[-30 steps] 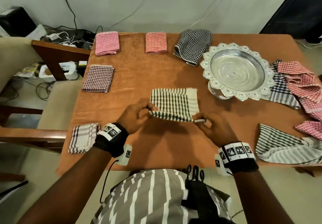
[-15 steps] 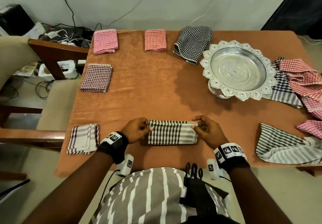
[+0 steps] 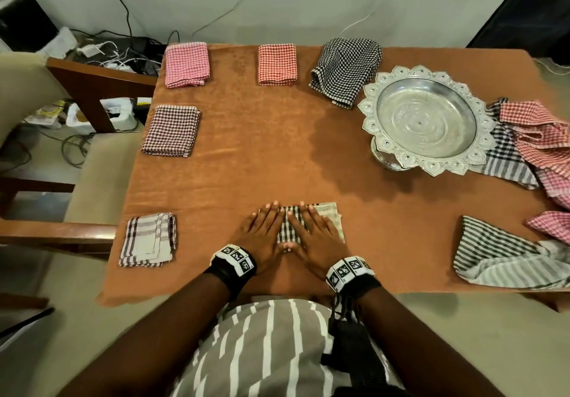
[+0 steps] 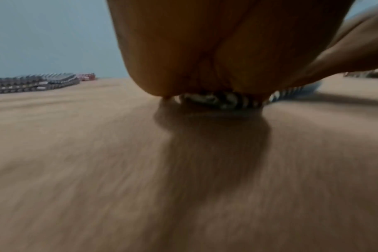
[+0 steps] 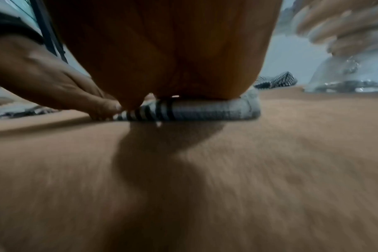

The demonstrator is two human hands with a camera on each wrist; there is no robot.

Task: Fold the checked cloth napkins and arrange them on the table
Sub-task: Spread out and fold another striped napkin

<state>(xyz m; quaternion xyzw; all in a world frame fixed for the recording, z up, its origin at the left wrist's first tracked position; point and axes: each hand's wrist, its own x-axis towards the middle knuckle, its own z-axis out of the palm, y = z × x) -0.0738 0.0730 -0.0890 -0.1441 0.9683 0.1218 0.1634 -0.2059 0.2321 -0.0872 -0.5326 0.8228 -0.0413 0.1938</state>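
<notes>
A folded green-and-white checked napkin (image 3: pixel 291 224) lies near the table's front edge. My left hand (image 3: pixel 262 230) and right hand (image 3: pixel 314 230) both lie flat on it, fingers straight, pressing it down. In the right wrist view the napkin's folded edge (image 5: pixel 205 110) shows under my palm, with my left hand's fingers (image 5: pixel 80 95) beside it. Folded napkins lie along the left and back: striped (image 3: pixel 148 239), brown check (image 3: pixel 171 131), pink (image 3: pixel 186 65), orange (image 3: pixel 277 64). A black check napkin (image 3: pixel 345 69) sits loosely folded.
A silver pedestal tray (image 3: pixel 425 119) stands at the right. Unfolded napkins are heaped beyond it (image 3: pixel 536 143) and a striped one (image 3: pixel 505 254) lies at the front right. A chair (image 3: pixel 92 162) stands left of the orange-clothed table (image 3: pixel 262 156).
The napkin was folded over into a narrow strip, then folded smaller. Both hands went from pinching its ends to lying flat on top of it.
</notes>
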